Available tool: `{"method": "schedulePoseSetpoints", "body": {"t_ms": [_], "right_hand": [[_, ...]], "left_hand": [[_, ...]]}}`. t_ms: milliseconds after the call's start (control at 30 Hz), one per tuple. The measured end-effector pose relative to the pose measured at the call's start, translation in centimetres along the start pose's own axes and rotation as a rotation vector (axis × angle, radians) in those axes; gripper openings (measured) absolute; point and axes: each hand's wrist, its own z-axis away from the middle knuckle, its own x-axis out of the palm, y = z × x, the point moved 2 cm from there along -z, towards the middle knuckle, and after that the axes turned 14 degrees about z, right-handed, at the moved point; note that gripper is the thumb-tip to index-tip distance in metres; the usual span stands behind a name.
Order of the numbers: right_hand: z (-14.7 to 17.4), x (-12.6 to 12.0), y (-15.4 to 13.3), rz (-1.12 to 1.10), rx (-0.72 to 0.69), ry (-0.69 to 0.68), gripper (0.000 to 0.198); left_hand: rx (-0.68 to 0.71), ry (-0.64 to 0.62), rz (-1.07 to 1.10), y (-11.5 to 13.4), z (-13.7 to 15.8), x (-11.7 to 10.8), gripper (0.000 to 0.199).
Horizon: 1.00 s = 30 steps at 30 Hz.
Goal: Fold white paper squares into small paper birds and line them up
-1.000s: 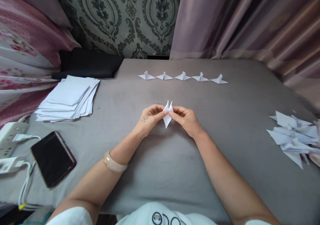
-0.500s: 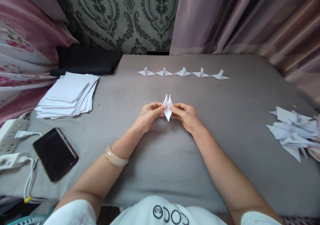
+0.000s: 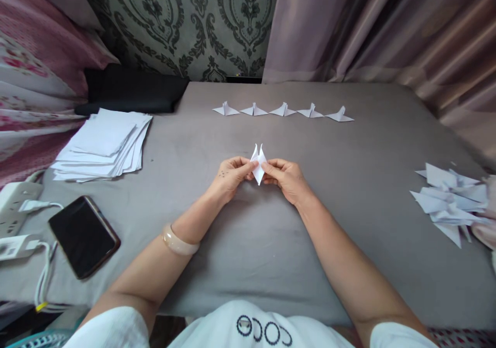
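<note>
A small white paper crane (image 3: pixel 259 168), folded flat with two narrow points upward and one point toward me, is held up over the middle of the table. My left hand (image 3: pixel 235 175) pinches its left edge between thumb and fingers. On the opposite edge my right hand (image 3: pixel 284 178) has the same kind of pinch. The fingertips behind the paper are partly hidden. Beyond my hands, several finished paper cranes (image 3: pixel 284 110) stand in a row with their wings spread.
At left lies a stack of white paper sheets (image 3: pixel 104 139), with a black folded cloth (image 3: pixel 135 90) behind it. A phone (image 3: pixel 84 237) and a power strip (image 3: pixel 13 206) with cables sit nearer. A heap of paper cranes (image 3: pixel 451 198) is on the right of the grey table (image 3: pixel 368 183).
The whole view has shifted very slightly. Both hands keep the same pinch on the paper crane, and its shape looks the same.
</note>
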Motion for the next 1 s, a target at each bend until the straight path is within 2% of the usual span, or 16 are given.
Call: {"method": "schedulePoseSetpoints", "body": {"t_ms": [200,400,600,833,1000], "right_hand": [[0.1,-0.2,0.0,0.015,-0.037,0.023,0.028],[0.4,0.2,-0.3,0.171,-0.182,0.072,0.026],[0.1,0.2,0.3,0.262,-0.282,0.111,0.028],[0.4,0.4,0.4,0.432,-0.355,0.193,0.025],[1.0,0.4,-0.5,0.522,-0.404,0.229,0.018]], "left_hand": [[0.015,-0.049,0.004,0.4,0.2,0.1,0.026],[0.042,-0.121,-0.047,0.8,0.3,0.3,0.021],[0.007,-0.065,0.001,0.8,0.3,0.3,0.022],[-0.044,-0.072,0.128,0.6,0.3,0.6,0.023],[0.018,-0.092,0.137,0.4,0.5,0.7,0.018]]}}
